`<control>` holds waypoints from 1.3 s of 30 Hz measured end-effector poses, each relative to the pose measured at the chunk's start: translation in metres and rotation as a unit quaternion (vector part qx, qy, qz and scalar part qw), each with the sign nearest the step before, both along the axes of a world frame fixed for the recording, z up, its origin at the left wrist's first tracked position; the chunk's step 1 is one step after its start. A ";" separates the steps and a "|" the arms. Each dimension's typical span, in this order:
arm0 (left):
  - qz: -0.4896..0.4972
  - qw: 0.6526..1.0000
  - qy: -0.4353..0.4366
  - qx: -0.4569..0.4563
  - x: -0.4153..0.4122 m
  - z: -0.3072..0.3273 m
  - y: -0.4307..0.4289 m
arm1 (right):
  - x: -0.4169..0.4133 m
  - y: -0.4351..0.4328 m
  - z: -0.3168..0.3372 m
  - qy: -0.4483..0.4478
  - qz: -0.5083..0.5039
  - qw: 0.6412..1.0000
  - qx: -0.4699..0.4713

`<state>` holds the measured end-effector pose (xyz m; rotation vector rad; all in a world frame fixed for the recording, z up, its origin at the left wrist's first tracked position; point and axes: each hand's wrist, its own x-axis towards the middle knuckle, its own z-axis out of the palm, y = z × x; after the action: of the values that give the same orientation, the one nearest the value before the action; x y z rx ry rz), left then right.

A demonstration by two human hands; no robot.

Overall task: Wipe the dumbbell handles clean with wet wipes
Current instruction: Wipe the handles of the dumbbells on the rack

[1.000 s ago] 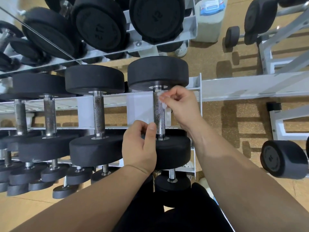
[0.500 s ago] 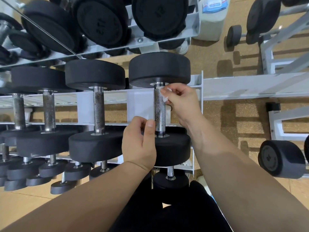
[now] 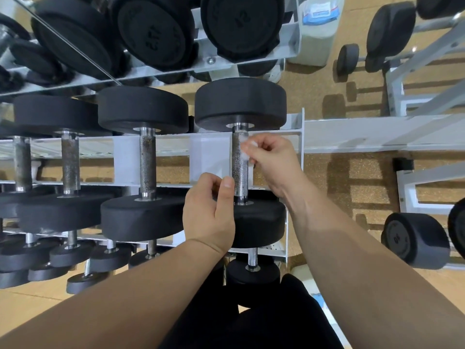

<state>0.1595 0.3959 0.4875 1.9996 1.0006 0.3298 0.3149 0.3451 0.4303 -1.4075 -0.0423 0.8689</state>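
Wet wipe (image 3: pixel 243 150), pinched by right hand (image 3: pixel 273 165), is found slightly lower on the handle (image 3: pixel 239 177) at the rack's (image 3: pixel 208 152) right end. Left hand (image 3: pixel 208 217) stays curled below; its hold cannot be told.

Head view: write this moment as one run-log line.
phase: wipe on handle | right hand: pinches wet wipe against dumbbell handle, far part | left hand: curled beside handle's near end, grip unclear

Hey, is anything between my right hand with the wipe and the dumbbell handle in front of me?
Nothing visible. The right hand pinches the wet wipe directly against the handle, near its top. The left hand sits left of the handle's lower end, not across it.
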 end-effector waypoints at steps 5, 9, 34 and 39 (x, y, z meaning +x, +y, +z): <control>0.001 1.000 -0.006 0.004 0.001 -0.002 0.002 | -0.010 -0.043 0.005 -0.075 0.271 0.955 -0.094; 0.000 1.000 -0.008 0.003 -0.001 -0.002 0.002 | -0.001 -0.008 0.007 -0.109 0.054 0.990 -0.074; -0.174 0.979 0.060 -0.089 -0.054 0.014 0.063 | -0.025 0.027 0.058 -0.545 0.280 0.705 -0.358; -0.218 0.965 0.065 -0.129 -0.061 0.014 0.082 | -0.027 0.036 0.062 -0.525 0.239 0.707 -0.409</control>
<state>0.0982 0.4780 0.5012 1.9520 0.6156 -0.1659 0.2882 0.3810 0.4923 -2.6828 -1.0530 0.3319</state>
